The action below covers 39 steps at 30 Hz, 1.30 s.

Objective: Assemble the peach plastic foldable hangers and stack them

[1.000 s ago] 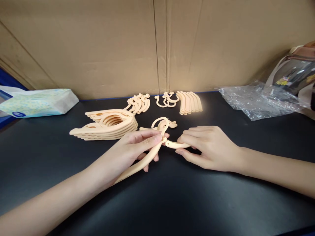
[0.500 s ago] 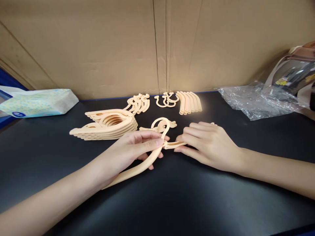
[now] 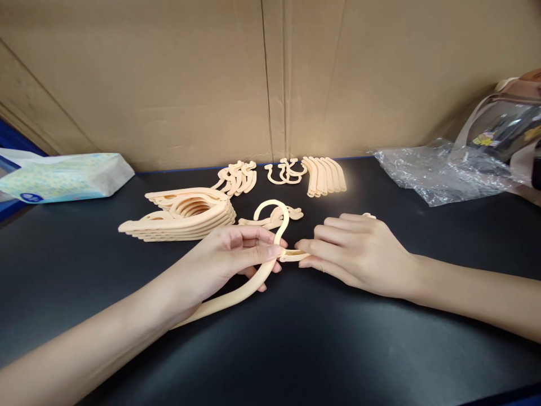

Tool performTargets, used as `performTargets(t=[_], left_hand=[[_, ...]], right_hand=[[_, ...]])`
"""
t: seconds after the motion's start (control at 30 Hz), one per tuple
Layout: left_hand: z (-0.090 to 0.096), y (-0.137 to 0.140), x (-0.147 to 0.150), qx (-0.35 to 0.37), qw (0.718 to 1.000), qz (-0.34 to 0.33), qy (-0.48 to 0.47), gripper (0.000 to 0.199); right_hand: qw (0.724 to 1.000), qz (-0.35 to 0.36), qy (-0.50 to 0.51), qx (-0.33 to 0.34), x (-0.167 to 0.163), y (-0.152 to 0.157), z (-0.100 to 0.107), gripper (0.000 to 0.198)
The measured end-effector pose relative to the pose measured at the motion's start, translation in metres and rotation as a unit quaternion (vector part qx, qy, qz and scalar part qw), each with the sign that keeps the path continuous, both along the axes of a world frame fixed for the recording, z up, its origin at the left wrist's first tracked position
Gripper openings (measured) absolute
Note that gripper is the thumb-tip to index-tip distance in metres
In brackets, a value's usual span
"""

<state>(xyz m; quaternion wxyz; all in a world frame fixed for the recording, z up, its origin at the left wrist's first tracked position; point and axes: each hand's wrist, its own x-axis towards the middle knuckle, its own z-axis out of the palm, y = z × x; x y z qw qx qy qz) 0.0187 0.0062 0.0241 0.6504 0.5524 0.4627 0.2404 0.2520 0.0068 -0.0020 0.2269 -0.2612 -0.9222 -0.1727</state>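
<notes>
Between my hands is a cream plastic folding hanger (image 3: 243, 290), its hook curling up above the joint. My left hand (image 3: 232, 254) is closed on it near the joint, thumb on top, with one curved arm running toward me under the wrist. My right hand (image 3: 355, 254) is closed around the other arm, most of which its fingers hide; a small tip shows past the knuckles. Just behind the hook lie a few loose cream hanger pieces (image 3: 276, 216), partly covered by the hook and my left fingers.
A stack of cream hanger pieces (image 3: 186, 217) lies left of centre. Farther back are curved pieces (image 3: 240, 179), loose hooks (image 3: 287, 171) and a row of arms (image 3: 324, 176). A tissue pack (image 3: 67, 176) is at left, a clear plastic bag (image 3: 443, 172) and a transparent bag (image 3: 502, 129) at right.
The hanger's hook has tipped and shifted slightly left. My right fingers have slid left along their arm, closer to the joint, so less of it shows.
</notes>
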Motion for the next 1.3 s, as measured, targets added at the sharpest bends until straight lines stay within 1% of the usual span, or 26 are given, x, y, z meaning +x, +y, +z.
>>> performTargets(t=[0.27, 0.47, 0.73, 0.9, 1.03, 1.2, 1.3], left_hand=[[0.001, 0.0, 0.003, -0.001, 1.0, 0.006, 0.006, 0.014], [0.002, -0.001, 0.003, 0.005, 1.0, 0.007, 0.005, 0.011], [-0.004, -0.001, 0.001, 0.007, 1.0, -0.001, -0.005, 0.011], [-0.005, 0.0, 0.0, 0.001, 1.0, -0.004, -0.003, 0.01], [-0.007, 0.001, 0.0, 0.008, 1.0, -0.004, 0.005, 0.011], [-0.01, 0.0, 0.001, 0.032, 0.999, 0.014, 0.012, 0.016], [-0.009, -0.001, 0.001, 0.041, 0.999, 0.013, 0.024, 0.018]], right_hand=[[1.0, 0.008, 0.0, -0.013, 0.001, -0.001, 0.0, 0.035], [1.0, 0.014, 0.005, -0.001, 0.001, -0.001, -0.001, 0.036], [1.0, 0.018, -0.001, -0.007, 0.001, -0.002, -0.001, 0.038], [1.0, 0.016, -0.006, -0.012, 0.001, -0.003, -0.001, 0.038], [1.0, 0.015, -0.008, -0.013, 0.001, -0.003, -0.001, 0.038], [1.0, 0.016, -0.006, -0.015, 0.002, -0.003, -0.002, 0.036], [1.0, 0.016, -0.007, -0.016, 0.002, -0.003, -0.002, 0.036]])
